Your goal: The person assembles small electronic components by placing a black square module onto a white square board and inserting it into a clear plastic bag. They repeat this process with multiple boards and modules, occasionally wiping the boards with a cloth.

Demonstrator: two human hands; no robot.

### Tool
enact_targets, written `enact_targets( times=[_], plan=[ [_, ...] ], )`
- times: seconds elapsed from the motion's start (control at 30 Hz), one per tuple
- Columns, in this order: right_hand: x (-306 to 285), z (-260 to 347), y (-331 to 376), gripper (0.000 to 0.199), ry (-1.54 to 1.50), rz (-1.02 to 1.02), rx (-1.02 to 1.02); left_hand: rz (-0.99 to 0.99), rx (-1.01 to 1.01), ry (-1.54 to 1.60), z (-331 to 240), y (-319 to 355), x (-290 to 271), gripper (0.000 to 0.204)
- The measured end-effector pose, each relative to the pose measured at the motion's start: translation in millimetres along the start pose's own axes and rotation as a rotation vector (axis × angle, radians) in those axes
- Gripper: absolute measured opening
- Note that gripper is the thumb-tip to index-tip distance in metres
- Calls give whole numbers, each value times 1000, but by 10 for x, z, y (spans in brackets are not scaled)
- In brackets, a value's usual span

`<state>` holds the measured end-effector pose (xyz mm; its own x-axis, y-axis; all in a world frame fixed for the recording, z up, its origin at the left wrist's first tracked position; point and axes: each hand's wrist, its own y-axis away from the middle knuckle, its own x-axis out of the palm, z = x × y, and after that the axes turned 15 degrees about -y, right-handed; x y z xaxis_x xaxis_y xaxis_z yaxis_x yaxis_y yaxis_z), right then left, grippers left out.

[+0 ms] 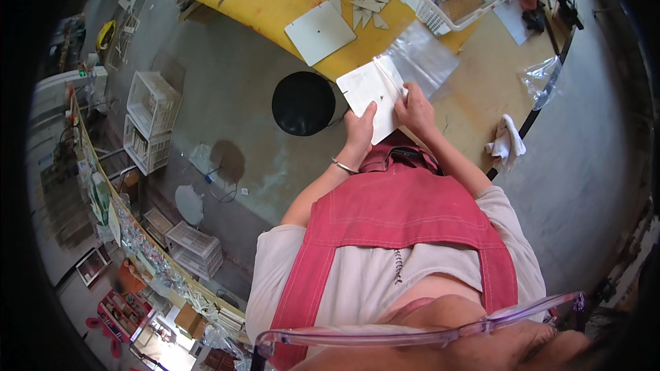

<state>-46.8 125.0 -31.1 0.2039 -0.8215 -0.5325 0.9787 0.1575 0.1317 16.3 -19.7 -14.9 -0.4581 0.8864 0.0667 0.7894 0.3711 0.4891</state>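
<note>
A white square panel (368, 93) was held up in front of the person's chest, just off the near edge of the yellow worktop (275, 0), tilted with its face toward the camera. A small dark dot showed near its middle. Along its right edge lay a thin white strip (389, 79), running from the panel's upper corner down toward the right hand.

The left hand (360, 132) gripped the panel's lower edge, thumb laid up across the face and the other fingers closed behind it. The right hand (414, 106) had its fingers closed on the strip and the panel's right edge, pinching the two together. A metal bangle (343, 165) sat on the left wrist.

The work seemed to be at the fitting stage: the strip being lined up or pressed along the panel's edge. The next move would probably call for a steady hold with the left hand while the right worked along the strip, keeping it flush.

Beyond the hands a clear plastic bag (423, 51) lay on the worktop, with a second white square panel (320, 31) and a scatter of small triangular pieces (368, 7) farther back, beside a white basket (440, 20). A black round stool (303, 103) stood to the left, and a white cloth (507, 141) lay to the right.
</note>
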Motion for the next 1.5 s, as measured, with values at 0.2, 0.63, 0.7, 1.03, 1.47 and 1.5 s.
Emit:
enact_targets(
  times=[0.2,0.63,0.7,1.03,1.47,1.5],
  plan=[
    [18,55,-352,15,26,-40,-281,114,0,-226,62,59,62,27],
    [-196,173,-245,11,-326,-21,-272,88,451,-465,-38,71,225,29],
    [-220,228,-227,14,-292,53,-353,108,349,-310,43,11,186,29],
    [-170,191,-159,10,165,74,-466,43,14,304,-180,-116,-31,29],
    [-106,568,-147,6,-178,13,-259,-50,411,-334,-110,45,71,26],
    [-137,619,-198,6,-213,4,-238,-35,484,-485,-117,77,50,32]
  ],
)
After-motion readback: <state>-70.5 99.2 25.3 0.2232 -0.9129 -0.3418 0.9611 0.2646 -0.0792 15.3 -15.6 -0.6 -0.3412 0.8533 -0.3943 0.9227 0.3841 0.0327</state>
